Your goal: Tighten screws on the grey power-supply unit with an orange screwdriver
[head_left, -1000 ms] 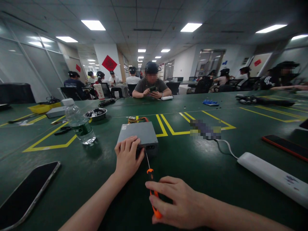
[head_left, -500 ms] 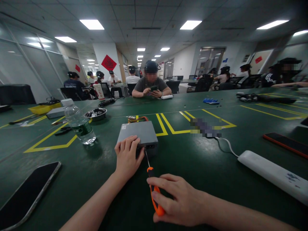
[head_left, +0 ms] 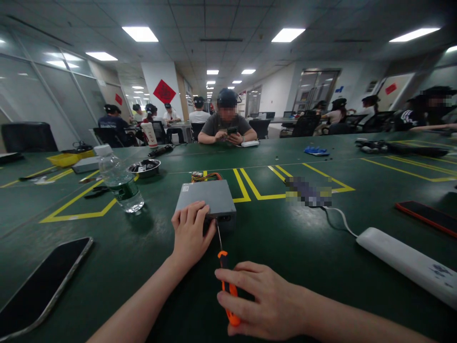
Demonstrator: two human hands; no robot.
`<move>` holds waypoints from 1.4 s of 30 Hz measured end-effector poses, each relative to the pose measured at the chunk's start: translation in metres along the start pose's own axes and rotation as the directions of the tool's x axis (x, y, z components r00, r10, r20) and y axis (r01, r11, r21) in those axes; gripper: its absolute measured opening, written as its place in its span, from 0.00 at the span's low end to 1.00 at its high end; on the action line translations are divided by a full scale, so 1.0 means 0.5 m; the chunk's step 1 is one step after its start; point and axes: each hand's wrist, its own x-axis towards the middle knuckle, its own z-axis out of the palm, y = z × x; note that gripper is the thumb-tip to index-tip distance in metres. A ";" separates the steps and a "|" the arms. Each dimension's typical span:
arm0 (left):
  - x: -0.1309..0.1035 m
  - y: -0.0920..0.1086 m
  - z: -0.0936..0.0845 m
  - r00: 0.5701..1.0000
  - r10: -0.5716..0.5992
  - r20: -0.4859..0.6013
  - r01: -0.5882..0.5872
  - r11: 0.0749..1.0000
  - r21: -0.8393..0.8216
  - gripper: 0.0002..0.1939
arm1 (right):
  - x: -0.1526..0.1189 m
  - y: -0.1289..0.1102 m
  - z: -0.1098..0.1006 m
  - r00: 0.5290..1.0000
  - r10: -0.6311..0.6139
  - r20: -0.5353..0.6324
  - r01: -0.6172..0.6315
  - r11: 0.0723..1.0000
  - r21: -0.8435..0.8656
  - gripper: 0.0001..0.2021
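Note:
A grey metal computer power supply (head_left: 205, 193) lies on the green table, its bundle of coloured cables (head_left: 207, 176) at the far side. My left hand (head_left: 191, 228) rests over its near left edge, fingers on the top and thumb at the front face, gripping it. An orange and black screwdriver (head_left: 230, 290) is in my right hand (head_left: 262, 300), held by the handle between fingers and thumb. Its thin shaft points away from me, and the tip meets the front face beside the left thumb and a socket. The exact spot under the tip is too small to make out.
Left stand a water bottle (head_left: 123, 186), a metal bowl (head_left: 144, 166) of small parts and a phone (head_left: 43, 286). At right lie a white power strip (head_left: 403, 262), its cable and a red-edged phone (head_left: 428, 216). Across the table a person (head_left: 226, 124) holds a phone.
The fingers of my right hand have shifted on the screwdriver handle, and the handle looks turned. My left hand and the power supply keep their places; the whole view has shifted slightly.

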 end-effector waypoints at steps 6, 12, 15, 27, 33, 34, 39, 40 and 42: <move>0.000 0.000 -0.001 1.000 0.001 -0.003 -0.001 1.000 -0.007 0.14 | -0.002 0.004 0.001 0.997 0.041 0.063 -0.044 0.998 0.055 0.19; 0.001 0.001 0.000 1.000 0.002 -0.010 -0.002 1.000 -0.009 0.14 | 0.000 0.003 0.003 0.994 0.032 0.100 -0.037 0.998 0.046 0.18; 0.000 0.000 0.000 1.000 0.002 -0.007 -0.002 1.000 -0.009 0.14 | -0.001 0.003 0.004 0.995 0.030 0.098 -0.035 0.998 0.049 0.18; 0.002 0.003 0.000 1.000 -0.004 -0.019 0.004 1.000 -0.012 0.13 | -0.003 0.001 0.008 0.992 0.028 0.125 -0.033 0.999 0.043 0.18; 0.001 0.004 0.000 1.000 -0.005 -0.015 0.005 1.000 -0.009 0.13 | -0.003 0.001 0.004 0.993 0.021 0.120 -0.024 0.999 0.030 0.18; 0.001 0.004 0.000 1.000 -0.006 -0.014 0.006 1.000 -0.008 0.13 | -0.002 0.001 0.005 0.994 0.016 0.112 -0.019 0.999 0.028 0.18; 0.001 0.003 0.000 1.000 -0.005 -0.013 0.005 1.000 -0.005 0.13 | -0.002 0.000 0.008 0.999 0.022 0.023 -0.023 1.000 0.013 0.17; 0.001 0.003 -0.001 1.000 -0.005 -0.010 0.005 1.000 -0.005 0.13 | -0.002 -0.001 0.009 1.000 0.022 -0.011 -0.022 1.000 0.007 0.17; 0.001 0.003 -0.002 1.000 -0.005 -0.003 0.005 1.000 -0.001 0.14 | -0.004 -0.001 0.009 0.997 0.018 -0.070 -0.019 1.000 -0.007 0.17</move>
